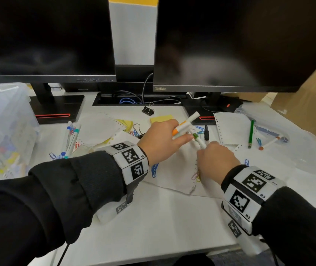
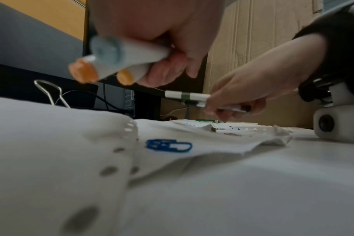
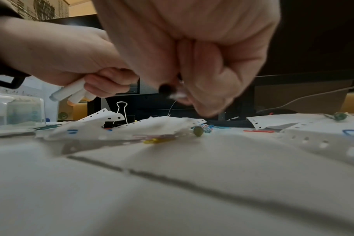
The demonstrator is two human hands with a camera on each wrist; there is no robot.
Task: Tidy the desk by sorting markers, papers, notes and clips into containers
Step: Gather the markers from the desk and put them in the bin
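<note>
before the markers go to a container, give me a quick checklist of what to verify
1. Left hand grips its bundle of markers firmly: ok, fingers curled round three barrels in the left wrist view.
2. Right hand has the green-banded marker: ok, pinched and lifted off the paper.
3. Right hand holds only markers: cannot tell, a second dark-tipped item is blurred.
4. Container open to receive: cannot tell; the clear plastic bin stands at the desk's left, but its top is not plainly shown.
5. All markers collected: not ok, the blue and teal markers lie near the bin.
</note>
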